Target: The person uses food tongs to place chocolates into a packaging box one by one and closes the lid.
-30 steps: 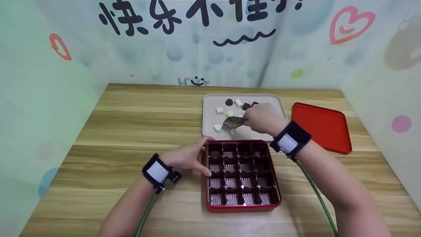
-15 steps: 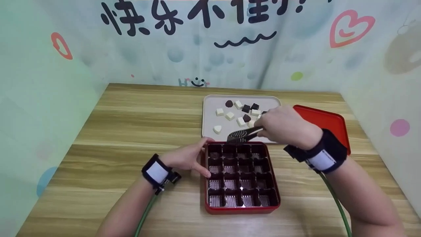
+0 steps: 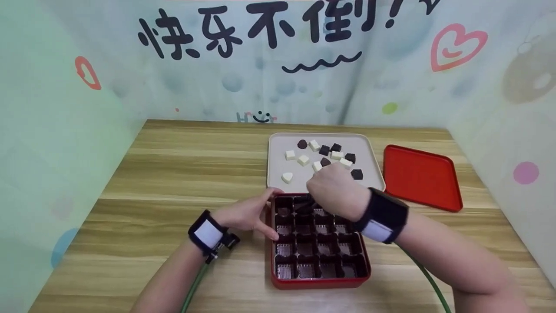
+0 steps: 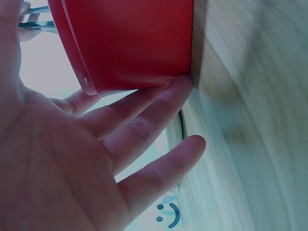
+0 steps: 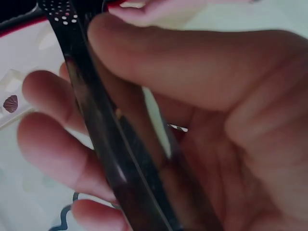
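A red box (image 3: 321,284) with a dark brown divided insert stands at the middle front. My left hand (image 3: 245,215) rests against its left side, thumb at the rim and fingers near the far corner. In the left wrist view, rather straight fingers (image 4: 144,120) touch the red wall. My right hand (image 3: 339,189) holds dark tongs with perforated tips (image 5: 62,12), fingers and thumb around the handles. The tongs (image 3: 305,205) reach down into the far row, second compartment from the left. Whether they hold anything is hidden.
Behind the box lies a beige tray (image 3: 278,167) with several white chocolates (image 3: 287,177) and dark chocolates (image 3: 357,174) scattered on it. A red lid (image 3: 423,178) lies to the right of the tray. Printed cloth walls border the wooden table (image 3: 186,174).
My right hand has brought the tongs from the tray back to the box and down into its far row. The left hand stays at the box's left side. The head view has tilted slightly.
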{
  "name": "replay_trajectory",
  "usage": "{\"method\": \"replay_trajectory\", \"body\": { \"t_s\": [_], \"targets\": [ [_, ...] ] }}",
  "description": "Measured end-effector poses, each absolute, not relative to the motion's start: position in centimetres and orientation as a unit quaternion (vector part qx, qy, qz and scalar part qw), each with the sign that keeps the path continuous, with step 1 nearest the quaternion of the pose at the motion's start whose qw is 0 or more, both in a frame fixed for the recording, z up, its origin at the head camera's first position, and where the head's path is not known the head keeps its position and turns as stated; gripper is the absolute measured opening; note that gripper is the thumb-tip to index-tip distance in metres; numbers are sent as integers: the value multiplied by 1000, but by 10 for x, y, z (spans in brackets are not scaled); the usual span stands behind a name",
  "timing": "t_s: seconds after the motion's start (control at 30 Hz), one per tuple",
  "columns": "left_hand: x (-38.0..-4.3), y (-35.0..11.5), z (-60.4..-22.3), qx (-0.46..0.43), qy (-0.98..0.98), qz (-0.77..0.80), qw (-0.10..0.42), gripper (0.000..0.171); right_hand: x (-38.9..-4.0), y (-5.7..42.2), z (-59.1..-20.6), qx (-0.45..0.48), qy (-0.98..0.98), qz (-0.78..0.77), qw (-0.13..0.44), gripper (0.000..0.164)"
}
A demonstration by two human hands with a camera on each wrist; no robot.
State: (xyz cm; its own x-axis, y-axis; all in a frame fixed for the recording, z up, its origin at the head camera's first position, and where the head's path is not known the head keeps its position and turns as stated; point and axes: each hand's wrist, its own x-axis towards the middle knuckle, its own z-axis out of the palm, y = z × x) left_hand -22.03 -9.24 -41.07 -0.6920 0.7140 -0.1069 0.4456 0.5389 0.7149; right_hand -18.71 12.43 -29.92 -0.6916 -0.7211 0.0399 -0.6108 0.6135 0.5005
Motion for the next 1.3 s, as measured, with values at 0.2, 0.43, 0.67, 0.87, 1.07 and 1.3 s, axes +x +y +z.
{"method": "replay_trajectory", "body": {
  "t_s": [0.2,0.43,0.67,0.87,1.07,1.3],
  "targets": [
    [-220,-94,-412,358,845,348,193,101,-192,112,-313,381,-882,-244,131,26],
    [-226,-95,-408,352,845,354,190,98,-193,115,-287,357,-903,-228,64,25],
    [-226,-94,-408,346,847,351,198,101,-196,140,-252,317,-936,-155,20,16],
    [-225,-94,-409,336,851,349,202,102,-230,180,-254,250,-962,-93,48,15],
    [-224,-93,-410,340,855,337,200,102,-269,219,-287,210,-970,-82,95,16],
    [-222,-92,-411,345,851,345,196,101,-295,233,-316,226,-967,-67,93,15]
  ]
}}
